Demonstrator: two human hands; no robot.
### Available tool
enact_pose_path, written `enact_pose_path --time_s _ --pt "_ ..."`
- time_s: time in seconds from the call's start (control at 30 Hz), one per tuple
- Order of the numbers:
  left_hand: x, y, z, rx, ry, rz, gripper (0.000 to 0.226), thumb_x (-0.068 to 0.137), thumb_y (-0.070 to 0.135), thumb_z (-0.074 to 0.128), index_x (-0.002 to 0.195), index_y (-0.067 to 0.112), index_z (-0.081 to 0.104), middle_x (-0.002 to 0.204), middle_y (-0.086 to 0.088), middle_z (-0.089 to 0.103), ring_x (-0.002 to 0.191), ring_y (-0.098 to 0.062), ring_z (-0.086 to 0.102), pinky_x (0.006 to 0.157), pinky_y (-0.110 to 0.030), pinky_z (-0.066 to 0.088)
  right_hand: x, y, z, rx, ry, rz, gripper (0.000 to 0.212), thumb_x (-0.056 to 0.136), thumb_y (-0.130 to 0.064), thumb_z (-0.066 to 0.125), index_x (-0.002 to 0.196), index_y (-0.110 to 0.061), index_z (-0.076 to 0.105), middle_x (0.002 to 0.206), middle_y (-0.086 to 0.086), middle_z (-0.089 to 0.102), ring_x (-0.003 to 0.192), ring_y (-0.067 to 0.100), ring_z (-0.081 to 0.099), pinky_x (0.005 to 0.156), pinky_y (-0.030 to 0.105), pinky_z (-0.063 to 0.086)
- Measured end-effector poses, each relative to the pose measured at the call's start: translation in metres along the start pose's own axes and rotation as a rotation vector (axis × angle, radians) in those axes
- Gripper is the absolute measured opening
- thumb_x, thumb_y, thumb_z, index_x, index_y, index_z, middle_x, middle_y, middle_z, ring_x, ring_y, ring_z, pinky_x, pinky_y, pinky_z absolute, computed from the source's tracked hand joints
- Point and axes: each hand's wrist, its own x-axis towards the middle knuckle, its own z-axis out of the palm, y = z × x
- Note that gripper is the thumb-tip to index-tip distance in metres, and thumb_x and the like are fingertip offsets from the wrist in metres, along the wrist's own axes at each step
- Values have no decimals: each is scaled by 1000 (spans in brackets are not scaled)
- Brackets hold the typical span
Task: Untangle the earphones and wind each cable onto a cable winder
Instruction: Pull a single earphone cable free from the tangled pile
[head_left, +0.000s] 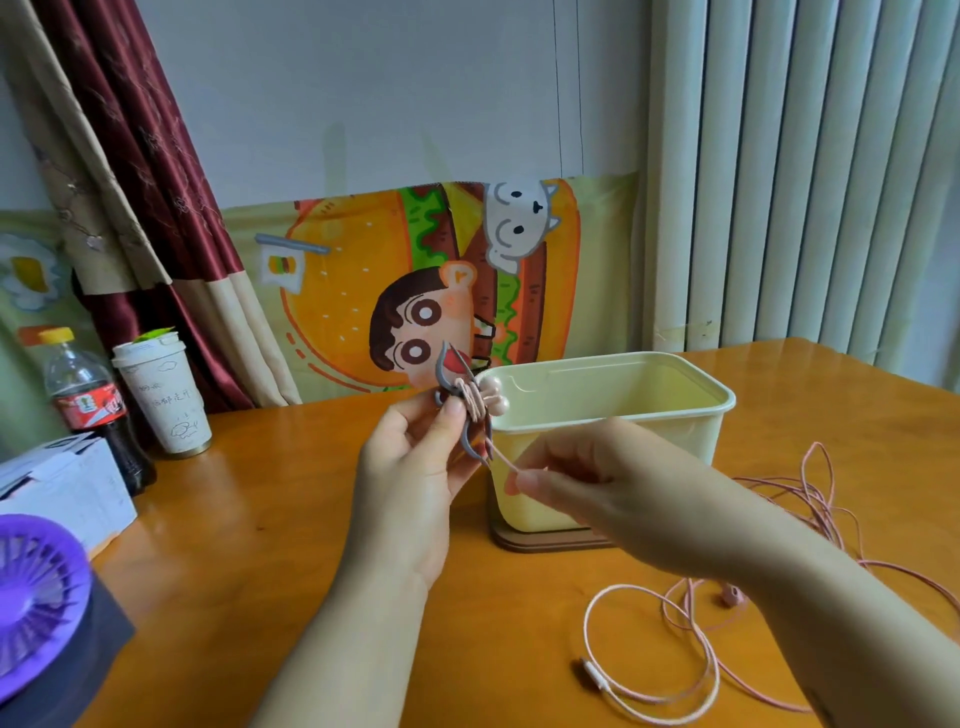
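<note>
Two hands are in view, a left hand (415, 467) and a right hand (587, 483). There is one grey plastic cable winder (469, 448), with two round pink earbuds (491, 385) beside it. Pink earphone cable (628, 587) lies in one tangle; how many separate cables cannot be told. One white plug (592, 669) shows. On the wooden counter (270, 519) stand one pale yellow plastic bin (675, 410), one yellow-capped cola bottle (85, 395), one lidded white paper cup (163, 395), one white cardboard box (62, 483) and one purple fan (31, 592).

Just behind the fingers (540, 486) stands a cream tub (675, 415); loose pink cable (810, 499) sprawls over the bench (270, 493) to their right (open room to their left)
</note>
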Motion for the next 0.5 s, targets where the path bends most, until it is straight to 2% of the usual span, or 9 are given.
enact_pose_path --time_s 0.17,0.23,0.3,0.37,0.47,0.5 --pt "-2 -7 0 375 -94 78 14 93 15 62 105 20 66 97 3 74 93 -15 71 87 -43 57 -3 -1 -17 14 260 -25 25 87 -40 54 80 -21 68 57 -1 54 53 10 47 51 26 38" --pt "-5 -6 4 468 -168 95 14 93 12 62 104 19 66 94 3 75 91 -12 71 89 -41 56 -4 5 -25 50 334 -8 23 87 -38 55 76 -21 67 53 -10 53 51 4 46 50 19 36" --pt "-9 -6 7 520 -247 88 14 92 12 62 103 21 65 94 5 75 91 -11 71 90 -41 56 -4 10 -30 56 374 15 23 88 -38 55 75 -23 67 51 -16 53 51 0 46 51 15 36" --pt "-12 -5 8 546 -327 76 15 92 13 62 104 23 65 97 5 75 96 -14 69 90 -42 56 -4 14 -32 55 417 27 24 88 -38 55 76 -23 67 51 -13 54 51 0 46 50 14 36" --pt "-14 -4 9 547 -393 54 18 92 13 62 107 22 64 102 2 74 100 -17 68 89 -40 56 -2 22 -32 62 479 29 26 85 -43 56 76 -22 68 59 -2 58 55 4 49 55 27 43" --pt "-14 -2 8 536 -399 48 18 91 12 62 107 21 65 101 2 73 99 -17 69 89 -40 57 -1 23 -32 86 491 34 27 85 -43 56 76 -21 68 58 -2 57 54 4 50 55 27 43"
